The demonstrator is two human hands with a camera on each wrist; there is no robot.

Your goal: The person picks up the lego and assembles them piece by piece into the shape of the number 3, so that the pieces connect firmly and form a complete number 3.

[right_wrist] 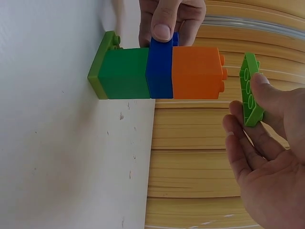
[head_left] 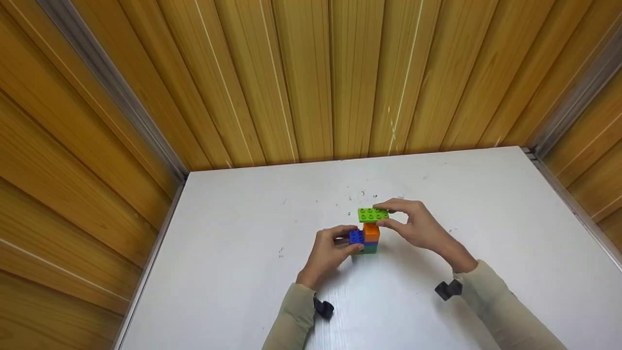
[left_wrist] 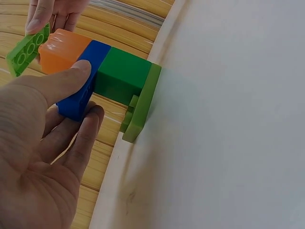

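Note:
A toy-block stack stands on the white table. At its foot lies a flat light-green block [left_wrist: 147, 102], then a dark green block [right_wrist: 126, 74], a long blue block [right_wrist: 160, 71] and an orange block [right_wrist: 196, 71] on top. My left hand [head_left: 330, 250] pinches the overhanging end of the blue block between thumb and fingers. Above the stack, my right hand [head_left: 415, 226] holds a thin bright-green block [head_left: 368, 215] by its end, studs up. In the right wrist view a gap shows between this block's hollow underside and the orange block's studs.
The white table [head_left: 233, 233] carries small dark marks near the stack. Yellow wood-look panels [head_left: 311, 87] rise behind it and at both sides, with grey metal strips at the corners. A dark device [head_left: 448, 289] sits at each wrist.

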